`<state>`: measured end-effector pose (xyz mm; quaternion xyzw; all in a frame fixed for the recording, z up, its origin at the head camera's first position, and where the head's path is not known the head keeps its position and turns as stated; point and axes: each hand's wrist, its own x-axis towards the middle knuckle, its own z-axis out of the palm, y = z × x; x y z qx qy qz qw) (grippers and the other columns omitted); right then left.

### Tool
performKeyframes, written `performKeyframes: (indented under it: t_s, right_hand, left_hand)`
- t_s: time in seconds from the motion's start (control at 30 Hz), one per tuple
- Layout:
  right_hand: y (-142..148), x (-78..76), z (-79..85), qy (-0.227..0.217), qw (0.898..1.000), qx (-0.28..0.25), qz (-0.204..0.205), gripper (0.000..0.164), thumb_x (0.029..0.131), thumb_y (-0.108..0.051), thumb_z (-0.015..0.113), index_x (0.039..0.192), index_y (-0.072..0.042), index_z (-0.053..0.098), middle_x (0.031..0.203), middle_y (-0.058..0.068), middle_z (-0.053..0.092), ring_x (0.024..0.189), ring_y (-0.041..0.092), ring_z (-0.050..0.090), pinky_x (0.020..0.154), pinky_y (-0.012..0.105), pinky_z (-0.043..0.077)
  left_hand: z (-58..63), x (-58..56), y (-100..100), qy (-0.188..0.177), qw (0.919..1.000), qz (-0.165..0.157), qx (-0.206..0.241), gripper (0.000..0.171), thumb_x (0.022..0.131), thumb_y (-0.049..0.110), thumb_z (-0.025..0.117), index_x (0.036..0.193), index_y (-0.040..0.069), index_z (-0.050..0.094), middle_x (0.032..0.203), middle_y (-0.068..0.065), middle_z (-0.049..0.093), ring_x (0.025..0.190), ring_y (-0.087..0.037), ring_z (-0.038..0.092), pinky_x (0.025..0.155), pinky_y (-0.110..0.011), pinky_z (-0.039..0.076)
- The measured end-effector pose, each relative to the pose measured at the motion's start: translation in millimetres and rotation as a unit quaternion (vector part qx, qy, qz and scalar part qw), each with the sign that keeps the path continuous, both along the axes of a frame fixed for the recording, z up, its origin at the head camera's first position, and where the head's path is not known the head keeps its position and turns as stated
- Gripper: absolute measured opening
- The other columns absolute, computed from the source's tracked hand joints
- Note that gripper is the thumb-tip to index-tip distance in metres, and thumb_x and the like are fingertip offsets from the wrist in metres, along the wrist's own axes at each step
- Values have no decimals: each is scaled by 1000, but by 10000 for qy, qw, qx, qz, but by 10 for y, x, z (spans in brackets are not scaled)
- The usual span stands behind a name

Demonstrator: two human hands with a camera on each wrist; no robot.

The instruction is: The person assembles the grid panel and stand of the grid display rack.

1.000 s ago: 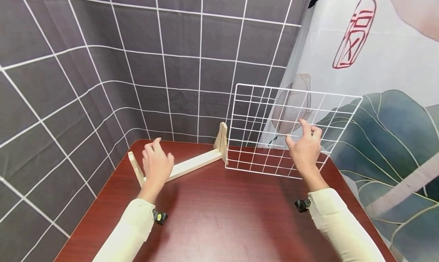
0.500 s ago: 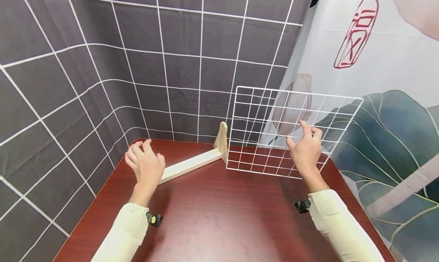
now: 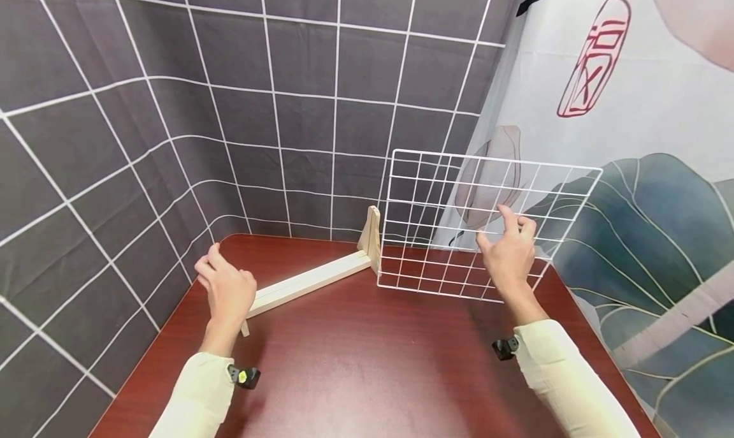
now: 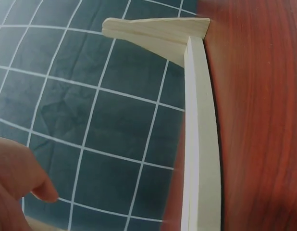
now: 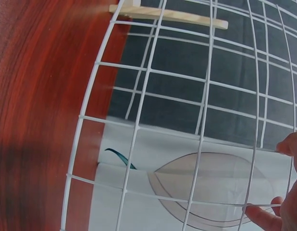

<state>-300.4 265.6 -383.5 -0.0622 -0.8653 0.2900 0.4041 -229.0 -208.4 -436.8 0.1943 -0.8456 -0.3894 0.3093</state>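
Note:
My right hand (image 3: 507, 253) holds a white wire grid panel (image 3: 436, 234), fingers hooked at its wires right of the middle. The panel stands tilted, its left side beside the far upright (image 3: 371, 237) of a pale wooden stand. A long grooved bar (image 3: 309, 284) joins that upright to the stand's near end. My left hand (image 3: 229, 291) is over this near end, fingers loosely bent, hiding most of the near upright. In the left wrist view, a curled fingertip (image 4: 47, 191) shows a gap above a strip of wood (image 4: 43, 225).
The stand rests on a reddish-brown table (image 3: 350, 361). Behind and to the left hangs a grey curtain (image 3: 298, 119) with white grid lines. A white curtain (image 3: 539, 87) with leaf prints and a red seal hangs at the right, behind the panel.
My left hand has moved left and a little down, from beside the near upright to over it. The panel's top edge has dipped slightly while my right hand keeps its hold.

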Motion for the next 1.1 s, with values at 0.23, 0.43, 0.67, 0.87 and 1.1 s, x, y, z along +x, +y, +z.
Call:
performKeyframes:
  t_s: [0.23, 0.43, 0.67, 0.87, 1.1]
  right_hand:
    - [8, 9, 13, 11, 10000, 0, -19, 62, 79, -17, 79, 137, -21, 58, 126, 26, 47, 98, 51, 56, 80, 65, 45]
    - [14, 3, -1, 39, 10000, -10, -18, 62, 79, -17, 79, 137, -21, 59, 126, 25, 48, 97, 52, 57, 80, 65, 45]
    - [38, 3, -32, 61, 10000, -21, -42, 62, 79, -16, 79, 137, -21, 59, 126, 25, 48, 99, 51, 57, 81, 64, 46]
    - [36, 8, -29, 200, 9998, 30, -18, 61, 76, -16, 80, 134, -19, 60, 122, 26, 49, 94, 50, 57, 77, 63, 45]
    - [29, 3, -24, 173, 9998, 8, -30, 61, 77, -16, 80, 134, -20, 60, 122, 25, 49, 93, 50, 57, 77, 63, 46]
  left_hand:
    - [-24, 53, -61, 52, 9997, -69, 245, 74, 79, -9, 47, 150, 1, 27, 135, -37, 36, 119, -60, 44, 106, -64, 37]
    - [-7, 74, -81, -123, 9996, -16, 234, 68, 82, -7, 46, 148, -2, 31, 133, -36, 38, 109, -61, 49, 99, -67, 41]
    - [1, 78, -96, -116, 9998, -16, 152, 61, 84, -6, 45, 144, -3, 35, 127, -36, 42, 100, -62, 51, 90, -68, 43]
    - [-10, 35, -117, -101, 9999, -33, 62, 57, 85, -6, 45, 141, -3, 37, 125, -37, 43, 97, -62, 52, 85, -68, 44]
    - [21, -28, -135, -312, 9993, -99, 189, 56, 89, -3, 45, 144, 0, 35, 128, -36, 42, 102, -62, 52, 90, -68, 44]
